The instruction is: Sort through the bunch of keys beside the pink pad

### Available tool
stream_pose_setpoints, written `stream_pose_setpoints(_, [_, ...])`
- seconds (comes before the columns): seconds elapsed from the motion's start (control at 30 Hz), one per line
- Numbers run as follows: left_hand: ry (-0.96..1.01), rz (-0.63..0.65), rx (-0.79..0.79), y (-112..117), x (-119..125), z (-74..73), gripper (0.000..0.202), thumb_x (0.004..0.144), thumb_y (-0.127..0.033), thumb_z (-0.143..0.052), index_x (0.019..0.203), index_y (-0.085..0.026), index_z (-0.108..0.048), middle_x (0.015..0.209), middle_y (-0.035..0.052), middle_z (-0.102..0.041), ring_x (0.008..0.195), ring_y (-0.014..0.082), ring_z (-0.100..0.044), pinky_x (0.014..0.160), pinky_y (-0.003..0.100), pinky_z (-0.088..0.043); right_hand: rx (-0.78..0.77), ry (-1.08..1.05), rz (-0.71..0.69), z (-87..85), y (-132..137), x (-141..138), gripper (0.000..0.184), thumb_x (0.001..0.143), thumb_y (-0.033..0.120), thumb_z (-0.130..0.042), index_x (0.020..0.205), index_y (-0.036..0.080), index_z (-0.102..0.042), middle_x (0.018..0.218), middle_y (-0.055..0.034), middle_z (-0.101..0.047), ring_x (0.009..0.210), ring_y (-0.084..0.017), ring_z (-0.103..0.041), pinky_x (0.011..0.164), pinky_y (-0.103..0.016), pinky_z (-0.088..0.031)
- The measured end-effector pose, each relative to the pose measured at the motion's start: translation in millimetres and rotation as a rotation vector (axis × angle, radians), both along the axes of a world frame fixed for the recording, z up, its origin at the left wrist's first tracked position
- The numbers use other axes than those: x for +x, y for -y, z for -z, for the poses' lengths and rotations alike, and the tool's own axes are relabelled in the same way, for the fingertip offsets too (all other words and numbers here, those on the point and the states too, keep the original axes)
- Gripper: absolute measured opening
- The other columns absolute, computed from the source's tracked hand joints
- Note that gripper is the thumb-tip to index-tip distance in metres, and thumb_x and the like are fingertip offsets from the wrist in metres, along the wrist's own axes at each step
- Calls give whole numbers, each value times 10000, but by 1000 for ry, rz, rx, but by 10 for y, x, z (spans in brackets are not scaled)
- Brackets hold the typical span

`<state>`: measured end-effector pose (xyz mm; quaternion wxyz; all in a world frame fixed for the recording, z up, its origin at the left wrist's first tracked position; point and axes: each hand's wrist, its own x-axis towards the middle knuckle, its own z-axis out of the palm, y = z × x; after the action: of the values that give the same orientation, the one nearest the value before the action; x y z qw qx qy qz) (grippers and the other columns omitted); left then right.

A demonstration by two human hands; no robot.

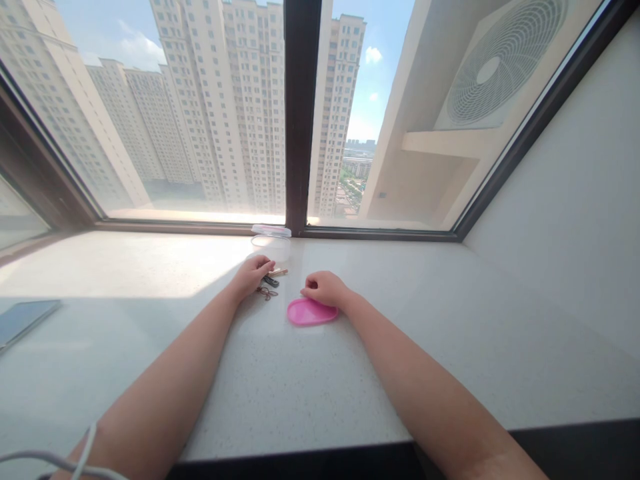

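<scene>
My left hand (254,272) is closed, with its fingertips just at several small items on the white counter (300,387). Beside the fingers are a thin tan stick-like piece (281,272), a small dark clip-like object (271,281) and brown loops like hair ties (267,293). Whether the fingers pinch one of them is hard to see. My right hand (326,288) curls its fingers over the far edge of a shallow pink oval dish (311,313); anything inside that grip is hidden. Behind my left hand stands a clear plastic tub (273,248) with a lid (271,231) at its top.
A window with a dark frame (301,120) rises behind the counter. On the far left lies a flat bluish-grey object (27,320). A white cable (55,459) crosses near my left forearm. The right side is bounded by a white wall (575,200).
</scene>
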<state>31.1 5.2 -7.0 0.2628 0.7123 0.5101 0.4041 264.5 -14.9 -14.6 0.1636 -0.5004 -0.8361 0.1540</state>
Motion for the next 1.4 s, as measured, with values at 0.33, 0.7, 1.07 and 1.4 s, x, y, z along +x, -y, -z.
stream_pose_setpoints(0.33, [-46,-9,15,1,-13,-10,267,778,-420,-531,691,-180,-610,626,25,-598,641,210,-590,655,386,-475,-2,1,-3,6,-9,-1,195,777,353,-587,715,183,-661,747,-15,-659,662,-120,-520,572,-232,-310])
stream_pose_setpoints(0.7, [112,-13,-18,-51,-47,78,238,712,-277,-558,894,-158,-657,765,46,-641,755,236,-642,736,421,-499,-15,-1,3,-4,4,-2,194,784,351,-585,720,186,-664,760,-19,-666,669,-124,-527,563,-229,-309])
stream_pose_setpoints(1.07, [286,24,-93,36,25,4,296,683,-342,-667,912,-156,-649,842,78,-704,799,266,-690,819,475,-531,-16,-1,-5,-9,-5,-7,198,779,354,-581,713,184,-659,746,-16,-659,654,-119,-513,567,-233,-305])
stream_pose_setpoints(1.4, [186,-22,-1,6,21,16,301,708,-417,-644,844,-154,-693,879,102,-727,906,295,-669,875,481,-510,-9,-9,-7,-2,-4,-5,200,775,355,-585,710,181,-658,742,-20,-659,656,-121,-512,560,-232,-297])
